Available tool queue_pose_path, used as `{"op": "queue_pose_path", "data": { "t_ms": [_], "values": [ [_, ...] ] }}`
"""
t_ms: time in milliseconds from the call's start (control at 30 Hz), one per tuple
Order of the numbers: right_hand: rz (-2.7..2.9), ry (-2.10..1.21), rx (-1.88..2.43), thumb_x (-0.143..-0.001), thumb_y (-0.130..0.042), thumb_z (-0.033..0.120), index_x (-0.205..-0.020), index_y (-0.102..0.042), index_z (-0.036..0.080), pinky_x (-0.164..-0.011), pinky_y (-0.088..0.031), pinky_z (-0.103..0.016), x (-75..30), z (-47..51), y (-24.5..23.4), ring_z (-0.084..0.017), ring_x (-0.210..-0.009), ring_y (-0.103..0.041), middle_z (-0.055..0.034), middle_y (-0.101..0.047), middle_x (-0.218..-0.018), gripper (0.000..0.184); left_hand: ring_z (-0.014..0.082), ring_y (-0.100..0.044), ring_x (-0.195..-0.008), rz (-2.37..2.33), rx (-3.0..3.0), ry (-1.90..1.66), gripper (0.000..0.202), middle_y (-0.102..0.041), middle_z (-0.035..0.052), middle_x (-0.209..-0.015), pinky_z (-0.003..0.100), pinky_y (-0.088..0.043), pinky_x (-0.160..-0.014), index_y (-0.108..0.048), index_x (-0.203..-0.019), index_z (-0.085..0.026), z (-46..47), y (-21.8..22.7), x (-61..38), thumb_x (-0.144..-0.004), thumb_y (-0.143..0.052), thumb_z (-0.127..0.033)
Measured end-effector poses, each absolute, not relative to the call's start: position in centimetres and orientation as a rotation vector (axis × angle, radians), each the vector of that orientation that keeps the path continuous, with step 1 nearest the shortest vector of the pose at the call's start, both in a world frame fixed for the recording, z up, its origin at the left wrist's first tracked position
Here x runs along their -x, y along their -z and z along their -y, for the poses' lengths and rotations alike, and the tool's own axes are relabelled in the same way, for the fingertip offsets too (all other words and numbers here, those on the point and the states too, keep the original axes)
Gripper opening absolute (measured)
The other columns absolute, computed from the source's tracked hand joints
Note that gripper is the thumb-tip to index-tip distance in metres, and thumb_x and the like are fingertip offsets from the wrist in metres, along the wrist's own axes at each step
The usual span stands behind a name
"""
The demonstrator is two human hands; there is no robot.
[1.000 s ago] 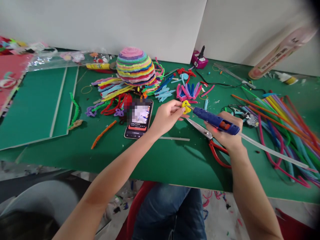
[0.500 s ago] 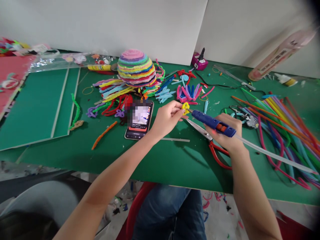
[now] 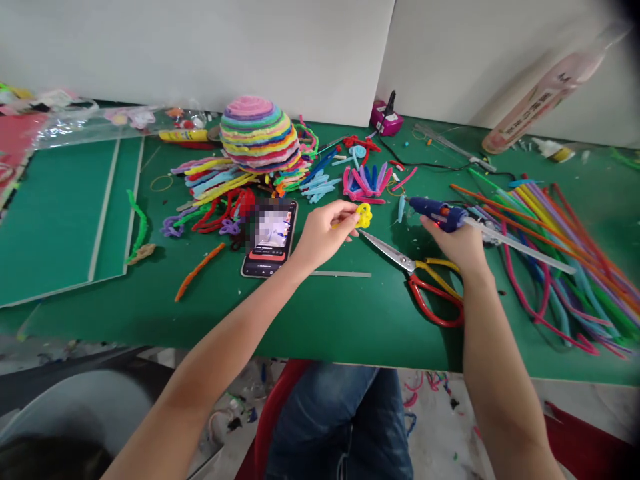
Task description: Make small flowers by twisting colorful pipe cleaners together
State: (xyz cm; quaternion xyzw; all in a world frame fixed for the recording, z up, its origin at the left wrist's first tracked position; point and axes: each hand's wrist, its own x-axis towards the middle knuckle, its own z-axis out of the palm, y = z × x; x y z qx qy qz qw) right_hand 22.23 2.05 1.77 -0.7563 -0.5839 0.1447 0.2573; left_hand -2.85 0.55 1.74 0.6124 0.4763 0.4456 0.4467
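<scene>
My left hand pinches a small yellow flower of bent pipe cleaner between thumb and fingers, above the table. Off to the right, my right hand is wrapped round a blue glue gun, its nozzle pointing left and a long clear glue stick trailing from its back. A gap separates the nozzle from the flower. Below and between the hands lie open scissors with red and yellow handles. A phone with a lit screen rests left of my left wrist.
A striped pipe-cleaner ball stands at the back among cut pieces. Loose long pipe cleaners spread over the right side. A pink bottle leans at the back right. A purple plug block with a black cord sits by the wall.
My right hand has drawn the glue gun away to the right, its nozzle leaving the yellow flower. My left hand still holds the flower, now turned with its petals showing. The view has shifted slightly.
</scene>
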Motion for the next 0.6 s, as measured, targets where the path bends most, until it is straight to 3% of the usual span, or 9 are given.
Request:
{"op": "queue_pose_path", "data": {
  "t_ms": [233, 400, 467, 533, 600],
  "values": [
    [1.649, -0.343, 2.417, -0.068, -0.053, 0.073, -0.094, -0.062, 0.012, -0.068, -0.040, -0.037, -23.1, -1.8, -3.2, -0.026, -0.082, -0.058, -0.0200, -0.065, -0.091, 0.067, 0.0075, -0.065, -0.063, -1.140, -1.427, -0.988, 0.017, -0.069, 0.0058, -0.085, 0.014, -0.050, -0.047, -0.063, -0.096, -0.013, -0.4, -1.1, 2.1, -0.083, -0.055, -0.021],
    [1.857, -0.094, 2.630, -0.073, -0.047, 0.073, -0.127, -0.045, 0.011, -0.083, -0.041, -0.047, -22.9, 0.7, -5.4, -0.039, -0.116, -0.050, -0.0255, -0.052, -0.127, 0.083, 0.0114, -0.067, -0.079, -1.206, -1.532, -1.064, 0.018, -0.067, 0.0076, -0.097, 0.016, -0.054, -0.054, -0.065, -0.095, -0.014, -0.5, -0.7, 2.3, -0.082, -0.053, -0.016],
    [1.842, -0.098, 2.759, -0.073, -0.043, 0.076, -0.121, -0.052, 0.014, -0.081, -0.041, -0.051, -22.8, 1.5, -6.4, -0.042, -0.113, -0.052, -0.0241, -0.055, -0.124, 0.079, 0.0119, -0.068, -0.077, -1.227, -1.542, -1.081, 0.019, -0.065, 0.0096, -0.102, 0.017, -0.055, -0.053, -0.065, -0.096, -0.014, -0.5, -0.8, 2.3, -0.083, -0.051, -0.017],
    [1.873, -0.204, 2.849, -0.073, -0.040, 0.077, -0.096, -0.065, 0.020, -0.074, -0.041, -0.053, -22.6, 2.1, -7.1, -0.041, -0.100, -0.058, -0.0191, -0.063, -0.107, 0.066, 0.0126, -0.068, -0.077, -1.225, -1.533, -1.061, 0.020, -0.065, 0.0104, -0.103, 0.017, -0.054, -0.050, -0.065, -0.097, -0.013, -0.4, -1.0, 2.3, -0.084, -0.051, -0.017],
    [2.029, -0.398, 2.691, -0.075, -0.044, 0.071, -0.076, -0.066, 0.023, -0.067, -0.042, -0.048, -22.0, 2.3, -7.3, -0.035, -0.085, -0.061, -0.0127, -0.066, -0.086, 0.053, 0.0139, -0.068, -0.081, -1.195, -1.534, -1.026, 0.018, -0.067, 0.0093, -0.100, 0.016, -0.052, -0.048, -0.065, -0.096, -0.014, -0.2, -1.3, 2.3, -0.083, -0.053, -0.018]
  ]
}}
